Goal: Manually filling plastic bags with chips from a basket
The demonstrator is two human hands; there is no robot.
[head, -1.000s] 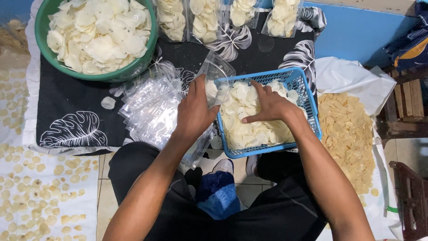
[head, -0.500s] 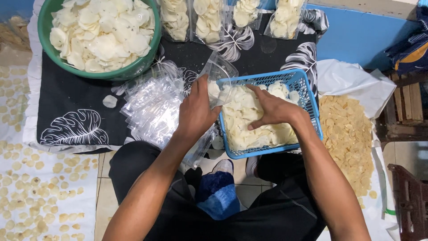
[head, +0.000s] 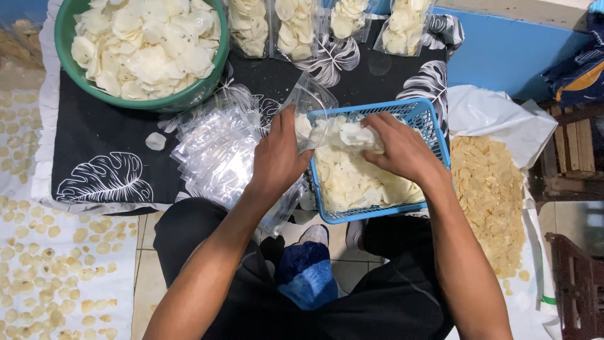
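Note:
My left hand [head: 277,157] grips a clear plastic bag [head: 309,104] by its mouth, held open at the left rim of a blue plastic basket [head: 434,132]. The basket holds pale white chips [head: 352,182]. My right hand [head: 399,148] is closed on a handful of those chips [head: 352,135] and holds them at the bag's opening. A loose pile of empty clear bags [head: 214,148] lies on the black leaf-patterned cloth [head: 107,157] just left of my left hand.
A green bowl [head: 189,97] full of white chips stands at the back left. Several filled bags [head: 296,25] stand along the back. Yellowish chips [head: 491,195] lie on white plastic at the right, more chips [head: 44,283] on the floor sheet at the left.
My right hand has risen from the basket's chips with a handful and moved left to the bag's mouth. My left hand has kept the bag open.

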